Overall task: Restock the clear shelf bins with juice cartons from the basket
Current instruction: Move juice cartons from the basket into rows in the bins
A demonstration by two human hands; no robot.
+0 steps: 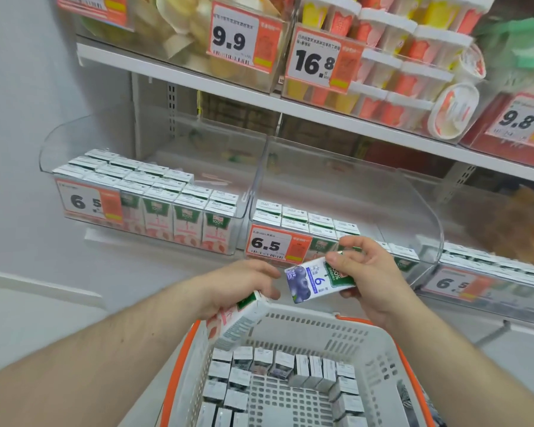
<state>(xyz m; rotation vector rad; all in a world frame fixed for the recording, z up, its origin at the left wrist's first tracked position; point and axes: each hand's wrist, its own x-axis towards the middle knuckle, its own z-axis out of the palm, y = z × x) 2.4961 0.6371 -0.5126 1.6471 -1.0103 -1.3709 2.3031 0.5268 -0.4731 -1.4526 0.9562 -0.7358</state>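
Clear shelf bins [346, 192] part-filled, above basket [379, 343] holding cartons. Left hand [238, 288] grips pink carton [235, 322] at basket's left rim. Right hand [367, 272] pinches blueberry carton [318, 282], just below middle bin.

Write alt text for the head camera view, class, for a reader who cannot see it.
Over a basket of cartons, the left hand grips a peach juice carton and the right hand a blueberry juice carton. Clear shelf bins ahead hold more cartons.
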